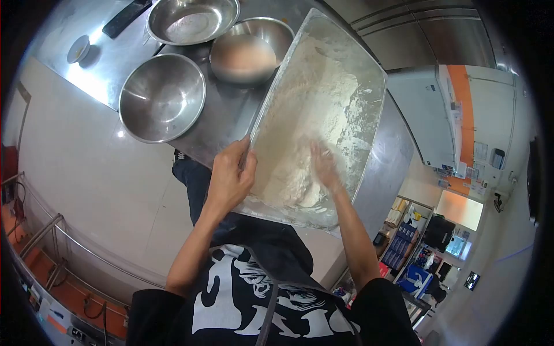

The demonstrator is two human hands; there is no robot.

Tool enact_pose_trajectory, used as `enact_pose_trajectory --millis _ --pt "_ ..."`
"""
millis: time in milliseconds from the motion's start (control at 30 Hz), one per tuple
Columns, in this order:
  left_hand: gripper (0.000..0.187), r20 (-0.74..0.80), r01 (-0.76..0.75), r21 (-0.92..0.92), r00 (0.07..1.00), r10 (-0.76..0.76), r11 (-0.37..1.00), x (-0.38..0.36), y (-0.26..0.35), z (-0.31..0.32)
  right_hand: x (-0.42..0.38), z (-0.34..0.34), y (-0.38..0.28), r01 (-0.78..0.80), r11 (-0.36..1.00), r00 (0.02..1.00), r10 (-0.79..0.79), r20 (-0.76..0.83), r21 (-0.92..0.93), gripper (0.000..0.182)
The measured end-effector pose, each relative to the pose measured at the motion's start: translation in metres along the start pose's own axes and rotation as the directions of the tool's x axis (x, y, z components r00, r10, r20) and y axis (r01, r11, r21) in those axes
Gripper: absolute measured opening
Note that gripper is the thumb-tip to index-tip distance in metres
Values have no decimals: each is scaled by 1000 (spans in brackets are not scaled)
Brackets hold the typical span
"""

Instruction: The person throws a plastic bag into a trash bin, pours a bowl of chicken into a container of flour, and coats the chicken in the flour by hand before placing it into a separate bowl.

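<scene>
A large rectangular metal tray [376,124] lies slanted on the steel table in front of me, with white flour [343,98] spread and heaped inside it. My left hand [232,173] is closed over the tray's left rim near the front corner, the thumb lying apart from the fingers. Down in the flour, towards the near right part of the tray, is my right hand [326,167]. Motion smears its fingers, so their pose and anything in them cannot be made out. Pale powder coats the tray's walls.
Left of the tray, a steel bowl [163,98] sits at the table [222,115] edge. Behind it are a second bowl [193,22] and one with blurred orange-pink contents [245,57]. A small white dish [79,49] and a black-handled object [127,18] lie farther left. Shelves [404,236] stand right.
</scene>
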State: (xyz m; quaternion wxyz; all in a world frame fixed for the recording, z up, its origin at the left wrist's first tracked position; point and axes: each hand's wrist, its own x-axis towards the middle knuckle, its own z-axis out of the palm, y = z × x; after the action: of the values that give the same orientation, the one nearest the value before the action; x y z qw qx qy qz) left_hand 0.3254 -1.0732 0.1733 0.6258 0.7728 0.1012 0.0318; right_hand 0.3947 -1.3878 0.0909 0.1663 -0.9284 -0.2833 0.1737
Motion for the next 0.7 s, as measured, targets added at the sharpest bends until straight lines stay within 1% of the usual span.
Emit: enact_pose_trajectory --millis 33,67,100,133,200,233,267,300,333,367,400,433,467,500,567,600,667,700 --pt "24 14 18 -1 1000 -18 1000 1 2 -1 10 -1 6 -120 986 991 125 -38 115 48" --pt "25 32 34 -3 999 -34 999 1 3 -1 14 5 8 -148 983 986 155 -62 107 47" --pt "25 41 34 -9 999 -33 999 0 2 0 10 13 -1 -131 984 988 139 -61 119 46" --pt "27 18 20 -20 1000 -20 1000 1 1 1 2 18 -17 -107 968 993 116 -28 229 45" --pt "28 -11 18 -42 1000 -19 999 -1 0 2 -19 20 -47 -144 879 989 126 71 454 43" --pt "30 -5 17 -48 1000 -17 999 -1 0 1 -26 14 -64 -178 834 984 133 121 522 42" --pt "31 -1 11 -52 1000 -11 999 0 1 0 -26 -3 -70 -177 837 984 131 123 517 42" --pt "31 -4 7 -54 1000 -7 999 1 1 -1 -24 -33 -82 -370 821 905 212 369 435 47" --pt "31 16 9 -50 1000 -8 999 1 2 -2 -24 -51 -87 -534 787 761 288 581 310 54" --pt "31 39 9 -43 999 -7 999 2 3 -3 -26 -50 -82 -533 786 766 289 574 315 54" --pt "31 46 -2 -38 999 4 999 2 3 -4 -29 -43 -73 -613 780 745 518 421 125 65" --pt "30 43 -10 -15 999 11 1000 2 2 -3 -34 -33 -63 -706 707 685 697 215 -45 77" --pt "29 50 -23 10 999 23 1000 2 1 -2 -39 -17 -51 -722 688 633 700 332 -73 102" --pt "29 78 -44 20 996 42 999 3 0 -1 -38 -15 -59 -739 672 626 711 321 -47 102" --pt "26 45 -14 -30 999 15 999 3 0 2 -23 -13 -89 -746 665 599 661 452 17 119" --pt "26 61 -23 -23 998 25 999 5 3 1 -16 -11 -101 -754 656 598 665 448 33 119" --pt "25 63 -10 -19 998 11 1000 6 7 0 0 -3 -125 -728 615 677 577 457 303 125" --pt "25 68 -14 -12 998 15 1000 5 5 0 15 2 -141 -727 611 679 575 456 312 125"
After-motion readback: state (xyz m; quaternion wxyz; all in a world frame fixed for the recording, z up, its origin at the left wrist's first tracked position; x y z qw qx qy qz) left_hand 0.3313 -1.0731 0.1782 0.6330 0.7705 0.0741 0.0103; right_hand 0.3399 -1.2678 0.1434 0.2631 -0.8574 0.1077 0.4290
